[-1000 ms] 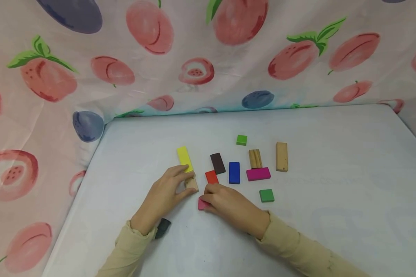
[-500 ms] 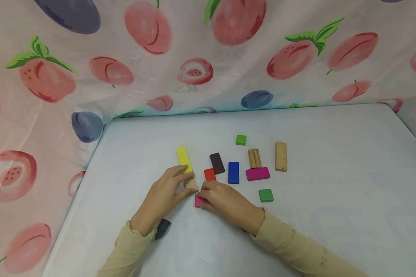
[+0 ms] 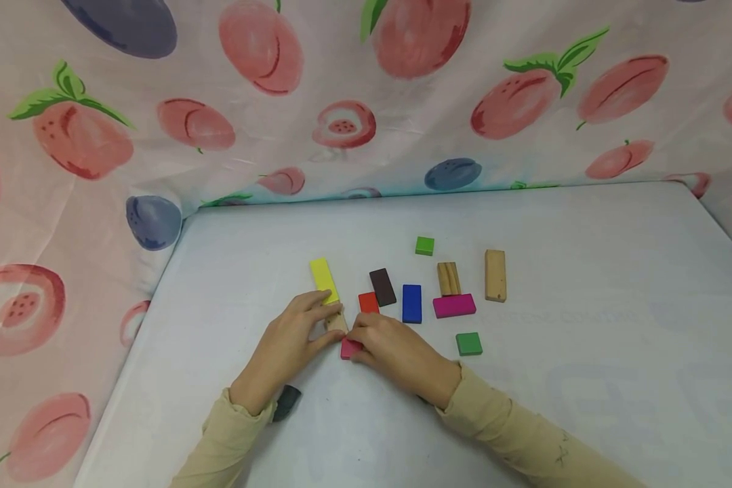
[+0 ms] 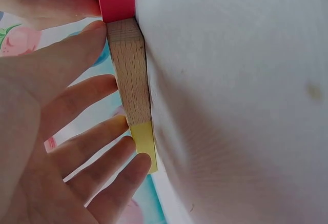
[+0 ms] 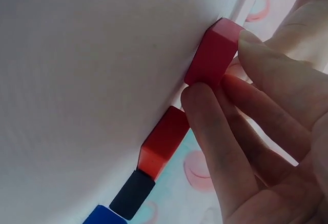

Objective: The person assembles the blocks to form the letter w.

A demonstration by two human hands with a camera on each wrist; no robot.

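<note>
My left hand (image 3: 287, 342) rests its fingertips along a plain wooden block (image 4: 129, 75) and a yellow block (image 3: 324, 279), which lie end to end. Its thumb touches the wooden block's near end. My right hand (image 3: 399, 349) pinches a pink block (image 5: 215, 52) between thumb and fingers. In the left wrist view the pink block meets the wooden block's end. Just beyond the right hand lies a red block (image 3: 369, 303), its far edge against a dark brown block (image 3: 382, 287). My right fingers hide part of the pink block in the head view.
A blue block (image 3: 411, 303) lies right of the brown one. Farther right are a magenta block (image 3: 454, 306), a grooved wooden block (image 3: 448, 278), a long wooden block (image 3: 495, 276) and a green block (image 3: 469, 343). A light green block (image 3: 424, 245) lies toward the back.
My right hand has slid the pink block left and away from me, up to the wooden block. The red block has shifted slightly away too. My left hand has stayed in place.
</note>
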